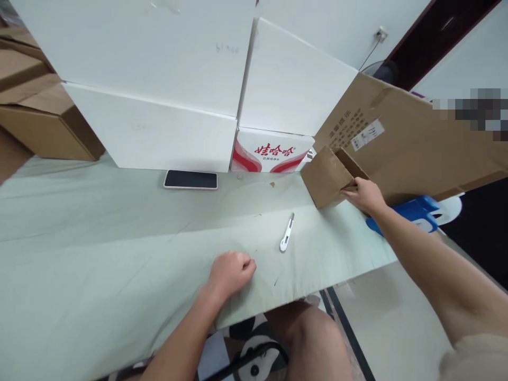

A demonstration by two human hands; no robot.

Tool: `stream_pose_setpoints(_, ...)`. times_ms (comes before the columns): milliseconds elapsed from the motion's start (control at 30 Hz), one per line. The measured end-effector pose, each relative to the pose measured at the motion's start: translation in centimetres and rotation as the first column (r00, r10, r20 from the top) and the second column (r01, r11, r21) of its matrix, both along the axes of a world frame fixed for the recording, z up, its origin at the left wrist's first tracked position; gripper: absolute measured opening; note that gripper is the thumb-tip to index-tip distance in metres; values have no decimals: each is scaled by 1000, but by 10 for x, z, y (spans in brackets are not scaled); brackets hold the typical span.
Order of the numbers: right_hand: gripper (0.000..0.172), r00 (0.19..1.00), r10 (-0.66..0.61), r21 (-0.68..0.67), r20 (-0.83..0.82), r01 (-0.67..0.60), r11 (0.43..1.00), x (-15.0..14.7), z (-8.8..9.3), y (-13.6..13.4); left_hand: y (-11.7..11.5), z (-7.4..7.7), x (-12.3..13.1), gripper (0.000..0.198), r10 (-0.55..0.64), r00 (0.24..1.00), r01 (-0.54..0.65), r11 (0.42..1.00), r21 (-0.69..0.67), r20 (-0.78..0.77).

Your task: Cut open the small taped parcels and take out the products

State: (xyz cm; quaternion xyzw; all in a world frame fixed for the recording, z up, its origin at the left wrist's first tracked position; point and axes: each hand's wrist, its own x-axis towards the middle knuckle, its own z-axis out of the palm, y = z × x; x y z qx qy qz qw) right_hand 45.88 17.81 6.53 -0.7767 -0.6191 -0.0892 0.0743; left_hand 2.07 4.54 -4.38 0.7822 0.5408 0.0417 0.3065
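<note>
Gripping the small cardboard box at the table edge, right hand steadies its flap; left hand rests fisted nearby; utility knife lies between, within reach.

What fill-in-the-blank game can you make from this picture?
The right hand grips the small brown cardboard box, while the left hand is closed into a ____.
The white plastic utility knife lies ____ the two hands.
The flat black phone lies screen ____.
Missing: fist; between; up.
</note>
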Motion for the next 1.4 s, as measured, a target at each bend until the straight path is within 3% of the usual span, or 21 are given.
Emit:
stream_pose_setpoints(133, 32, 999, 33, 18, 4, -33, 999, 6, -5, 20, 0, -2, 1, 42, -12, 999, 12, 1000, 2, -33)
stream_pose_setpoints(300, 27, 999, 42, 64, -3, -42, 997, -2, -15, 66, 1, -4, 1, 42, -7, 999, 6, 1000, -25, -50)
stream_pose_setpoints(467, 81, 992, 117, 155, -37, -110, 982, -22, -16, 101, 5, -6, 2, 42, -20, 998, 18, 998, -52, -52)
stream_pose_setpoints(600, 92, 986, 160, 197, -45, -149, 969, -47, -35, 87, 6, -8, 0, 40, -2, 1000, 2, 999, -42, 2)
stream_pose_setpoints(667, 91, 958, 282, 162, -54, -270, 949, -69, -54, 66, 2, -7, -3, 37, 12, 999, -11, 1000, -24, 45)
stream_pose_setpoints(767, 77, 848, 529, 97, -22, -525, 845, -114, -79, 38, -7, -1, -12, 31, 57, 990, -58, 998, 1, 131)
stream_pose_setpoints(900, 63, 673, 740, 67, -10, -738, 672, -217, -84, 24, -19, 12, -40, 28, 148, 957, -153, 988, 0, 250)
stream_pose_setpoints(1033, 55, 471, 877, 44, -96, -878, 476, -380, -74, 24, -29, 19, -78, 28, 263, 903, -277, 961, -9, 340)
stream_pose_setpoints(1100, 56, 404, 904, 19, -143, -912, 410, -470, -67, 28, -32, 19, -97, 28, 313, 865, -327, 945, -32, 393)
stream_pose_setpoints(1200, 58, 380, 912, 30, -153, -921, 389, -592, -53, 46, -33, 18, -121, 30, 387, 809, -397, 915, -75, 442)
stream_pose_setpoints(1267, 61, 406, 901, 40, -153, -909, 416, -654, -42, 63, -32, 17, -132, 30, 420, 777, -420, 901, -112, 469)
stream_pose_setpoints(1400, 70, 544, 827, 37, -141, -832, 554, -723, -34, 99, -29, 17, -143, 29, 439, 752, -421, 894, -153, 492)
